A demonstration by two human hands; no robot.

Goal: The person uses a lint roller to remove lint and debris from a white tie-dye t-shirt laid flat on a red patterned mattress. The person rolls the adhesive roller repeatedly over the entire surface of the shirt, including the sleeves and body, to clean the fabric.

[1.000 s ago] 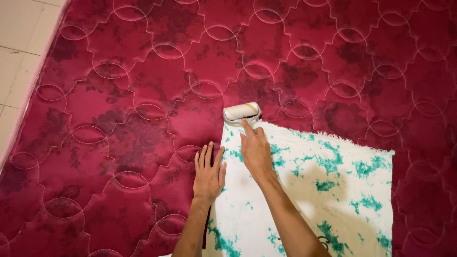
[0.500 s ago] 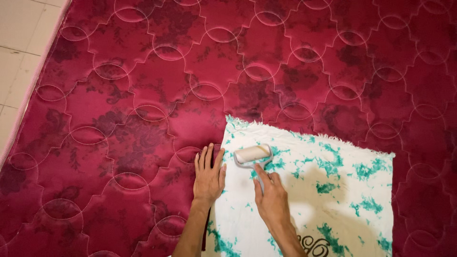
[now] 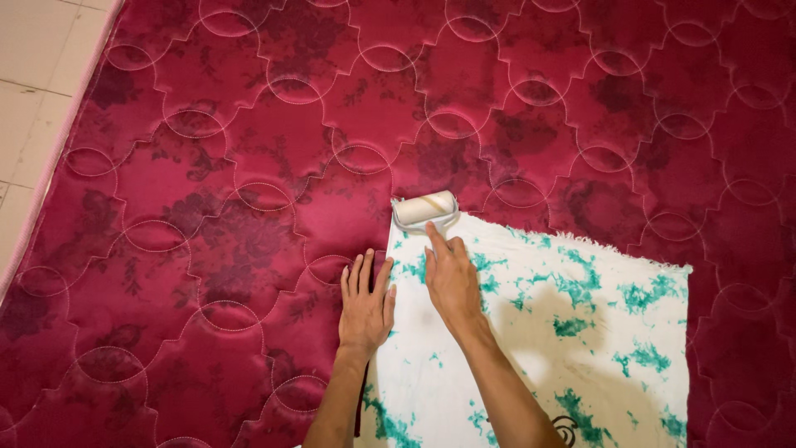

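White-and-teal cloth (image 3: pixel 531 332) cut off at bottom edge; right hand (image 3: pixel 452 278) hides the lint roller (image 3: pixel 424 208) handle it grips; left hand (image 3: pixel 365 303) flat, empty.

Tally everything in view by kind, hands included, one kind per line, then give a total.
Hands: 2, the left hand flat at the cloth's edge, the right hand holding the roller
Lint roller: 1
White cloth with green blotches: 1
Red quilted mattress: 1
Total: 5
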